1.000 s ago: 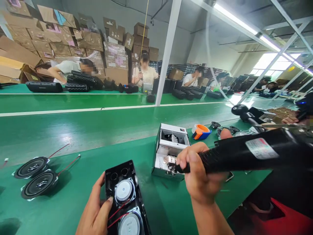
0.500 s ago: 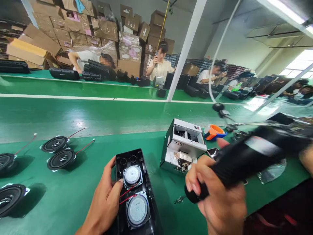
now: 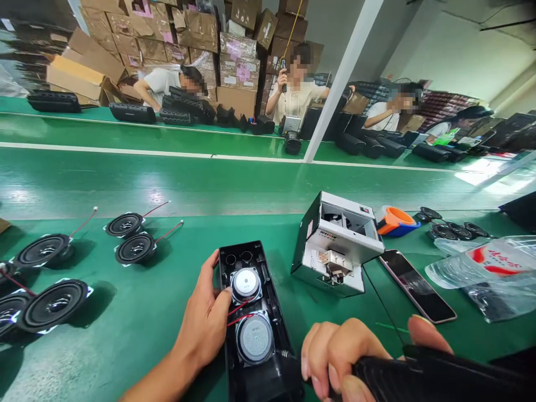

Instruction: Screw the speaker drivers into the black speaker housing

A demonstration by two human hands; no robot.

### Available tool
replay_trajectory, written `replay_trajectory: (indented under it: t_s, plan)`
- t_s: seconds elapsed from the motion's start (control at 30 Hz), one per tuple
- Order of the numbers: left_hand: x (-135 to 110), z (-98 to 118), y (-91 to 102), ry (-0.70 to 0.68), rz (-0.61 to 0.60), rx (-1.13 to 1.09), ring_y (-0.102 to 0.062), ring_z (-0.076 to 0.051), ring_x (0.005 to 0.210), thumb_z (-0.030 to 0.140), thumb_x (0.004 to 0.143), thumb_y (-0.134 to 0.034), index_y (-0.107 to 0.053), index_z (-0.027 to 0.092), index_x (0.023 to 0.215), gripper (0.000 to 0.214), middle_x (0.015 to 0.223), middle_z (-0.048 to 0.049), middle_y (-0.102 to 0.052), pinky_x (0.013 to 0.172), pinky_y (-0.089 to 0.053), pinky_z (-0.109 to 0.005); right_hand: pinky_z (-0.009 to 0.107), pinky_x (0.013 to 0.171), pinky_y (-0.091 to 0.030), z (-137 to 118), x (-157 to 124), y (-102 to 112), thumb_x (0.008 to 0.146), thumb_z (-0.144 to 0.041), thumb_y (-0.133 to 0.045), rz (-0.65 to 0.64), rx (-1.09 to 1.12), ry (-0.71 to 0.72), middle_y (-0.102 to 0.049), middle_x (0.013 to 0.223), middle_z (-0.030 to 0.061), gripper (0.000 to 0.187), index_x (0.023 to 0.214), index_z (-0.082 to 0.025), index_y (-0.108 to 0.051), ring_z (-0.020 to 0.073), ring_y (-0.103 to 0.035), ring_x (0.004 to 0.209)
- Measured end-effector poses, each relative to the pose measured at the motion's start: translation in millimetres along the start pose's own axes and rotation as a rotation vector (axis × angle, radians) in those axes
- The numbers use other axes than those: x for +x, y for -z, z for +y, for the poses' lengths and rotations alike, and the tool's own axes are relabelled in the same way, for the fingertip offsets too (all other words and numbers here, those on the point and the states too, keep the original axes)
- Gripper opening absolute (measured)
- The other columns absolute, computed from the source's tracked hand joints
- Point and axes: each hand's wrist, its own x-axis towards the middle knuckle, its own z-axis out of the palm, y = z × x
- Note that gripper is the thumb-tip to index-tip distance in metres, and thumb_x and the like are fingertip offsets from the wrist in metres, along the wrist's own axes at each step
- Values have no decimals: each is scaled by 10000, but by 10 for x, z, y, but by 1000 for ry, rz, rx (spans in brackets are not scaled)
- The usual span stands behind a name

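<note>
A black speaker housing [image 3: 251,385] lies with its inside up on the green bench. Set in it are a smaller speaker driver [image 3: 245,283] and a larger one [image 3: 254,338], with red wires at the left. My left hand [image 3: 205,318] grips the housing's left side, thumb over the rim beside the smaller driver. In my right hand [image 3: 339,357] is a black electric screwdriver [image 3: 439,374], lying nearly level, its front end toward the housing's lower right. Whether its bit touches a screw is hidden by the fingers.
A silver screw feeder [image 3: 343,240] stands ahead on the right, with orange and blue tape rolls [image 3: 396,220] behind it. A phone [image 3: 419,285] and a water bottle [image 3: 481,262] lie further right. Loose speaker drivers [image 3: 54,304] cover the left. People work across the far bench.
My right hand has brought the screwdriver down and left, from the air beside the feeder to the housing's lower right. My left hand keeps its grip. The view has turned to the right.
</note>
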Motion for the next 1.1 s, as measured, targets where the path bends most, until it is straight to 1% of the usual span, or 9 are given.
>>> replay_trajectory:
  t_s: [0.03,0.13,0.23,0.33,0.57,0.73,0.83,1.03,1.1]
  plan:
    - [-8,15,0,14,-4,-4,-474,-370,1552,324,1038,-436,-280,271,1699,681,1761,-86,-404,1320,-286,-645,340,490,-567,36,-22,-55,1062,-326,-624,62,3,21,-602,688,-23,44,1070,-316,-665,200,-636,550]
    - [-11,26,3,23,-13,-2,-520,-382,1503,326,1029,-440,-271,277,1700,693,1761,-90,-396,1294,-318,-656,290,472,-515,73,-38,-211,1065,-289,-641,268,52,94,-579,727,-73,423,1447,-420,-515,152,-565,505]
    - [10,5,1,6,-13,8,-450,-395,1559,328,1020,-448,-275,269,1697,701,1760,-96,-396,1307,-284,-663,281,500,-503,59,-12,-293,1069,-276,-644,354,88,119,-575,756,-91,645,1602,-458,-329,126,-541,508]
    - [30,-12,-3,7,-17,4,-456,-382,1556,320,1021,-442,-273,282,1695,696,1757,-87,-398,1312,-277,-651,290,520,-504,49,17,-311,1063,-274,-645,357,80,104,-570,760,-87,658,1606,-461,-324,128,-550,527]
    - [21,-54,1,27,-32,-8,-598,-369,1412,340,1033,-447,-265,332,1691,683,1673,-87,-495,1238,-387,-631,279,499,-490,78,62,-384,1078,-298,-616,353,17,86,-516,725,-89,606,1592,-478,-351,131,-517,514]
    - [19,-43,-1,23,-20,1,-720,-318,1134,355,1017,-459,-270,311,1691,702,1468,-86,-658,1147,-459,-617,280,459,-433,108,64,-398,1078,-311,-613,293,-31,89,-497,695,-92,595,1587,-456,-340,135,-467,489]
    - [18,-10,-12,23,-9,15,-730,-283,975,355,1013,-453,-265,290,1699,714,1407,-93,-689,1073,-505,-598,289,442,-410,115,88,-377,1067,-321,-643,213,-48,80,-501,708,-94,582,1560,-444,-359,131,-470,469]
    - [22,-21,-26,7,13,43,-655,-355,1299,342,998,-476,-285,243,1706,739,1437,-119,-672,1138,-500,-581,268,420,-409,92,197,-360,1061,-284,-599,107,-147,159,-484,675,-112,457,1471,-399,-431,120,-500,450]
    - [25,-37,-25,-3,13,50,-603,-368,1391,334,998,-484,-292,234,1704,738,1475,-125,-653,1166,-491,-585,265,422,-385,94,198,-375,1044,-297,-623,86,-151,142,-480,647,-122,444,1435,-430,-459,114,-496,437]
